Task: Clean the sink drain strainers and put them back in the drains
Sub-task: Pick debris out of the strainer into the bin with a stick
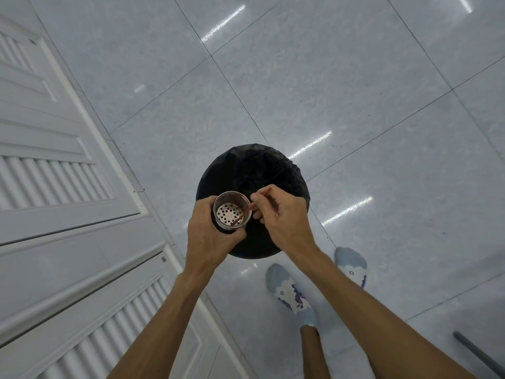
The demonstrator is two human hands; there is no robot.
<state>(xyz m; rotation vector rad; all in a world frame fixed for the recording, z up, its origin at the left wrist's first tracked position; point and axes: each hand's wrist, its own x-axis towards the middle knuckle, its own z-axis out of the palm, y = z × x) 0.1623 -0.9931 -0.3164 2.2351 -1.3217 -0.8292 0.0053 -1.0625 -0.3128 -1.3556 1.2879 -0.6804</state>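
Observation:
A round steel drain strainer [231, 212] with a perforated bottom is held upright in my left hand [209, 231], fingers wrapped around its wall. My right hand [281, 214] pinches a thin reddish stick [244, 214] whose lower end reaches inside the strainer and rests against its bottom edge. Both hands hover over a round bin lined with a black bag [255, 170]. No sink or second strainer is in view.
White louvred cabinet doors [68, 187] run along the left. The floor is glossy pale tile [355, 91]. My two feet in light patterned socks [289, 294] stand just behind the bin. A grey pole [476, 354] lies at the lower right.

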